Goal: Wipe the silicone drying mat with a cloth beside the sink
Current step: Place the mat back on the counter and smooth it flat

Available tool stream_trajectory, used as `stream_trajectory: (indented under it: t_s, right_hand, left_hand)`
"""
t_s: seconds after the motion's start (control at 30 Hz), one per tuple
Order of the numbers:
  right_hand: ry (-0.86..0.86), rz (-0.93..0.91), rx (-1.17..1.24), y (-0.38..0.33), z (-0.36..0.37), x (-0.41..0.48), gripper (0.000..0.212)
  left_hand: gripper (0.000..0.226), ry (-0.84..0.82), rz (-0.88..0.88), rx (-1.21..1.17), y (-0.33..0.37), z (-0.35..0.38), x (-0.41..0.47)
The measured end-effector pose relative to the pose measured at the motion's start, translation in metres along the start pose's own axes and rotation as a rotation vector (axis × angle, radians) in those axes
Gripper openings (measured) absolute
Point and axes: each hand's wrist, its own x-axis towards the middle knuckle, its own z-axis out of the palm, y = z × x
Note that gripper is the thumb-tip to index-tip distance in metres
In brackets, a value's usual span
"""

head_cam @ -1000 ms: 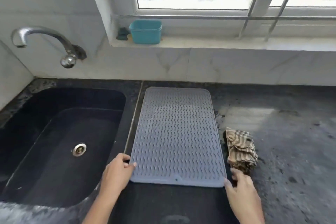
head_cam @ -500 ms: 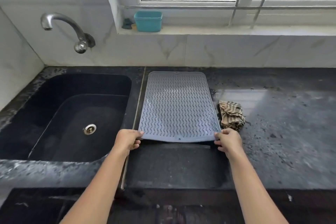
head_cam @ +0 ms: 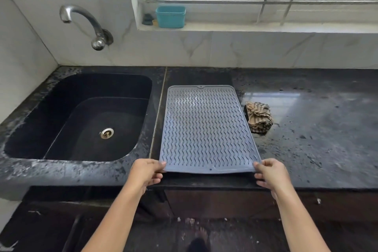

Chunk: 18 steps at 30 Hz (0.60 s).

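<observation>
The grey mat [head_cam: 206, 129] lies on the dark counter [head_cam: 317, 139], just beside the sink [head_cam: 61, 96]. Its long sides run away from the person. Its near edge sits close to the front of the counter.

Both hands hold the mat. The left hand [head_cam: 146, 173] pinches the near left corner, with its fingers curled round the edge. The right hand [head_cam: 270, 174] pinches the near right corner the same way. The near edge looks lifted a little off the counter, and the far part lies flat.

The striped cloth [head_cam: 258, 117] sits in a crumpled ball on the counter, just beside the right side of the mat. No hand touches it.

I think this is the getting-ready step. The person seems to be putting the mat where they want it. The wiping has not begun yet, because the cloth is not in a hand.

Next, one hand needs to let go and pick up the cloth. The right hand is nearer to it, so that seems the easy choice. The left hand could hold the corner so the bendy mat does not slide. The mat has many little wavy bumps, so the cloth may need to press down to reach between them.
</observation>
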Motion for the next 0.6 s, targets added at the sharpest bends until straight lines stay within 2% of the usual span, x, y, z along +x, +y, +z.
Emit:
stream_trajectory:
  t_s: [0.23,0.6]
  right_hand:
    - [0.042,-0.018,-0.161,0.008,0.007,0.0,0.02]
    - [-0.1,0.08,-0.268,-0.001,0.002,0.006,0.02]
  left_hand:
    - [0.01,0.066,0.04,0.036,-0.012,-0.001,0.003]
    - [0.015,0.116,0.031,0.24,-0.015,-0.004,0.02]
